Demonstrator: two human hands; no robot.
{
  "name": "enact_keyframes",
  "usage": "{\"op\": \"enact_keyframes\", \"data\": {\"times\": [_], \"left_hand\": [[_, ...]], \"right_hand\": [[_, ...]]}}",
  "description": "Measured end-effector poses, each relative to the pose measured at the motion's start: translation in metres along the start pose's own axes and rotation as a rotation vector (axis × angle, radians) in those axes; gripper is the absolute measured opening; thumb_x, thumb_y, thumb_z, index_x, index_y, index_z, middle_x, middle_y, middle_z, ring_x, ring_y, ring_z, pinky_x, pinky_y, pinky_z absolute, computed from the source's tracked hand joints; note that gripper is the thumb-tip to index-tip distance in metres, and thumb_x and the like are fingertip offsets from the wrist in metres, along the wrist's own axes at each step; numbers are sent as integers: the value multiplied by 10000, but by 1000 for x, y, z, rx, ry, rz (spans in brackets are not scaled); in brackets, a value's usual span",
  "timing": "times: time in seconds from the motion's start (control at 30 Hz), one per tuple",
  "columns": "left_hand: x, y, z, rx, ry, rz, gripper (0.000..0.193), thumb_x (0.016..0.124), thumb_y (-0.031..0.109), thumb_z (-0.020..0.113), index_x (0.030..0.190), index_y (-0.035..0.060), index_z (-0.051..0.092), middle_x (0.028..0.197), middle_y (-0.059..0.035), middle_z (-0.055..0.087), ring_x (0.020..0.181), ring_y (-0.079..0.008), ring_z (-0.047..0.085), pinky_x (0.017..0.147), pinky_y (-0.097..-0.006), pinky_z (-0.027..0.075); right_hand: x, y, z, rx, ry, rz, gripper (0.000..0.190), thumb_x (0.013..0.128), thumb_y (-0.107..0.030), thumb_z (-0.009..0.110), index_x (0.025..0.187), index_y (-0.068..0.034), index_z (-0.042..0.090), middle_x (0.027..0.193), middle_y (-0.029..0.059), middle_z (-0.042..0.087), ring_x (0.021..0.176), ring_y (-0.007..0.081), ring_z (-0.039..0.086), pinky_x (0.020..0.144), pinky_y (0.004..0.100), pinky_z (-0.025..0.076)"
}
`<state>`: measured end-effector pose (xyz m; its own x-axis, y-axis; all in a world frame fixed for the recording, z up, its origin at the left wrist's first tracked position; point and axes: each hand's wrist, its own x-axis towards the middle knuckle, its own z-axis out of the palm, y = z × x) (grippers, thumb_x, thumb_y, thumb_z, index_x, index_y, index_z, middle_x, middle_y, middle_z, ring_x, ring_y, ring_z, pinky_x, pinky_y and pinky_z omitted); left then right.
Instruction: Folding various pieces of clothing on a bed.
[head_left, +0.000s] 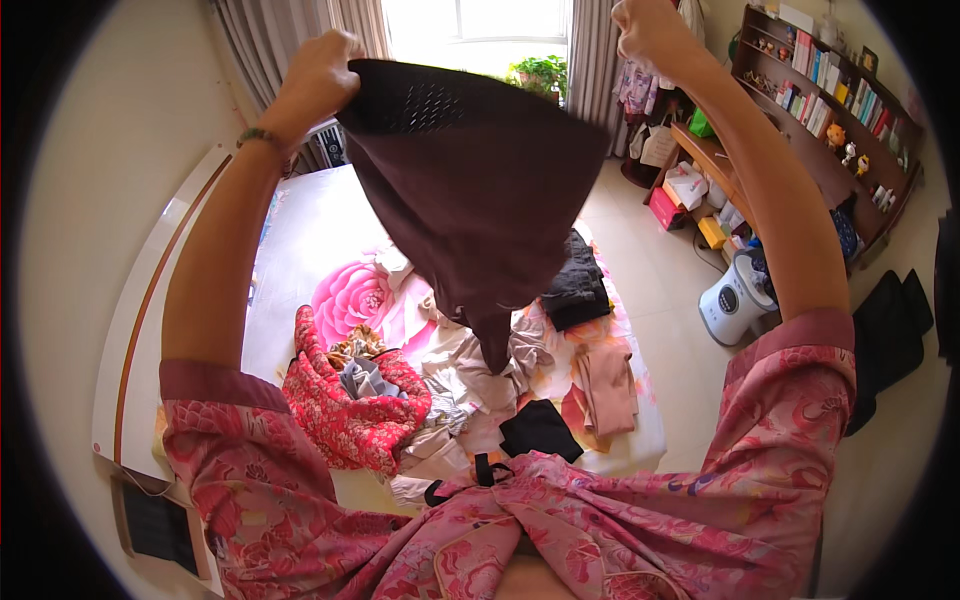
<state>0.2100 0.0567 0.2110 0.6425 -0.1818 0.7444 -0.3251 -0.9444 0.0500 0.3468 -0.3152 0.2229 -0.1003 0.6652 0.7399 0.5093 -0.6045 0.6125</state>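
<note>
My left hand (321, 84) is raised at the upper left, closed on a corner of a dark brown garment (480, 202). This stretchy-looking cloth has a wide black band with small perforations along its top edge. It hangs above the bed and narrows to a point low down. Up at the top edge of the view, my right hand (651, 39) is in a fist, apart from the garment's blurred right corner. No cloth shows in that fist. Beneath the hanging cloth lie crumpled beige clothes (480, 367), a folded black cloth (541, 431) and folded pinkish-tan clothing (606, 390).
The bed (300, 217) has a floral sheet. On it lie a red floral garment (352, 405) and folded dark trousers (576, 285). To the right are a white-and-grey appliance (735, 300), a wooden desk (709, 161) and a bookshelf (817, 97). Grey curtains (592, 67) flank the window.
</note>
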Motion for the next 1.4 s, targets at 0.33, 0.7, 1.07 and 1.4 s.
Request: {"op": "enact_keyframes", "data": {"times": [0.33, 0.7, 1.07, 1.4], "left_hand": [[-5, 42, -3, 183, -19, -45, 150, 601, 15, 560, 707, -21, 659, 708, -243, 611, 703, -373, 630, 641, -385, 495], [-25, 44, -40, -128, -369, -274, 256, 689, 62, 549, 895, -15, 679, 799, -137, 675, 765, -213, 643, 717, -317, 495], [-66, 50, -19, -832, -995, -109, 377, 758, 102, 738, 1100, -12, 629, 1033, -65, 651, 906, -115, 580, 809, -265, 460], [-58, -29, -81, -655, -523, -33, 239, 854, 239, 677, 855, 4, 635, 899, -37, 572, 914, -119, 528, 846, -282, 395]], "right_hand": [[50, -218, -67, 1371, -313, 334, 306, 887, -64, 571, 1182, -51, 489, 1051, 117, 633, 1005, 187, 618, 835, 317, 517], [53, -267, -59, 1363, -536, 620, 319, 819, -233, 661, 855, 79, 606, 684, 176, 602, 677, 232, 599, 637, 374, 465], [44, -196, -80, 1633, -899, 440, 347, 785, -260, 695, 944, 47, 666, 772, 56, 662, 692, 128, 589, 627, 283, 463], [-4, -112, -119, 863, -1267, 431, 321, 716, -155, 744, 952, 48, 664, 854, 89, 658, 790, 189, 611, 755, 304, 471]]}}
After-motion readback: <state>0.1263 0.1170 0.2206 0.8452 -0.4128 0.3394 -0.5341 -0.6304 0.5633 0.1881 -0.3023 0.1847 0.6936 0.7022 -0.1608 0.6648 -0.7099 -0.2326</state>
